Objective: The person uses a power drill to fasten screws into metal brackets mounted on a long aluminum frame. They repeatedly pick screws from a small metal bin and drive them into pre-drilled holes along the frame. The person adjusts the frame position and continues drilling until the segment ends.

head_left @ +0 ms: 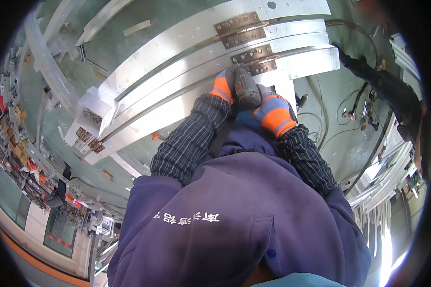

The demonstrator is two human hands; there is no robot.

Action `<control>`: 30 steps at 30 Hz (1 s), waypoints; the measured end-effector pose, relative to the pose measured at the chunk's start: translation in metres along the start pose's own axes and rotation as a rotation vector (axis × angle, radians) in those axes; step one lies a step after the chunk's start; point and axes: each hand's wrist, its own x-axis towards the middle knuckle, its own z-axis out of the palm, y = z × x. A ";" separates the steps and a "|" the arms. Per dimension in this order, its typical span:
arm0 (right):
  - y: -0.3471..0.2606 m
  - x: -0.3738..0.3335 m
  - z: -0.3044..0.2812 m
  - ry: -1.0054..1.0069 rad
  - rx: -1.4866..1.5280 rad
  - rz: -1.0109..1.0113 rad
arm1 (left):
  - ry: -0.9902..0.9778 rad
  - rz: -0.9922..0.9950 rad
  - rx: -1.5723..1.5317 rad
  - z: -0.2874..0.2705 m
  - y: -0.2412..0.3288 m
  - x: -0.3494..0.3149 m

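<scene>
Gripping drill (pixel 247 89), white lettering (pixel 211 218) on garment (pixel 225 186)

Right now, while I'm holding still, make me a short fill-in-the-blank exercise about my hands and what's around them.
1. Your gloved left hand and right hand both show bright ____ near the wrist.
2. The white box stands on the ____ side of the drill.
3. Near the drill lie ____ brown hinges.
4. Your dark sleeves carry pale ____.

Missing words: orange; left; two; stripes.
</scene>
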 end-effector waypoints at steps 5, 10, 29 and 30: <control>-0.002 0.008 0.001 0.005 -0.033 0.023 | 0.020 0.026 0.074 -0.002 0.001 0.004; -0.002 0.014 0.003 -0.016 -0.072 0.017 | -0.085 -0.054 0.089 -0.012 0.008 0.009; -0.010 0.019 -0.003 -0.039 -0.014 0.058 | 0.184 -0.004 0.186 0.004 0.018 -0.005; -0.014 0.020 -0.005 -0.049 -0.031 0.065 | 0.309 0.003 0.206 0.012 0.020 -0.014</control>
